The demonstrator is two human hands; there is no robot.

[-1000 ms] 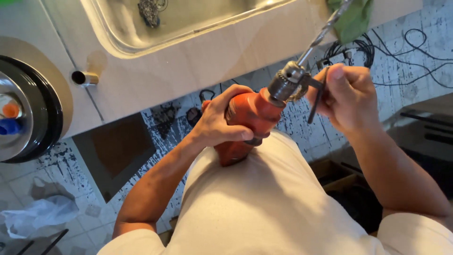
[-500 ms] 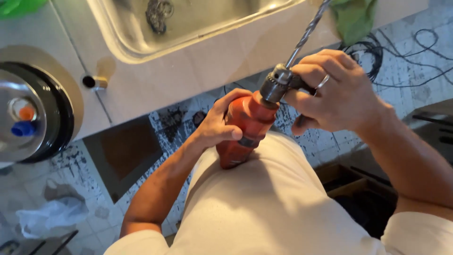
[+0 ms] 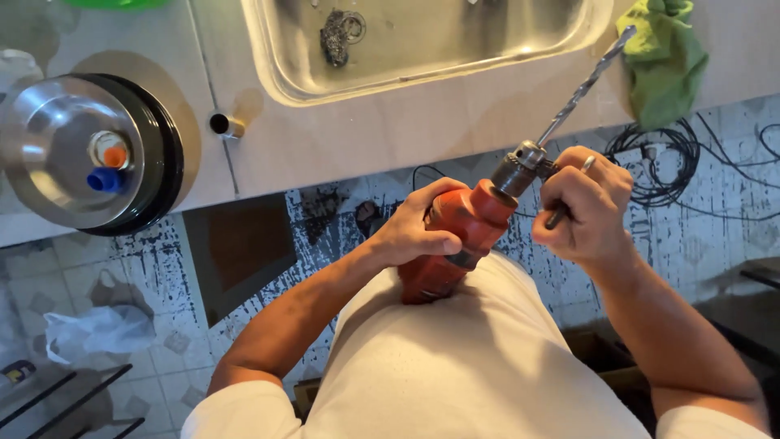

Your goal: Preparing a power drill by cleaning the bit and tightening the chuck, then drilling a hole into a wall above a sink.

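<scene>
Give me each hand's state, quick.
Left hand: closed around the drill body.
Right hand: closed on a chuck key at the chuck.

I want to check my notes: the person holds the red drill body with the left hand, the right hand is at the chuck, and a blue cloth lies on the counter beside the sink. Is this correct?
Not quite. In the head view the cloth beside the sink is green, not blue. The rest holds: the left hand grips the red drill body, and the right hand is at the chuck.
</scene>
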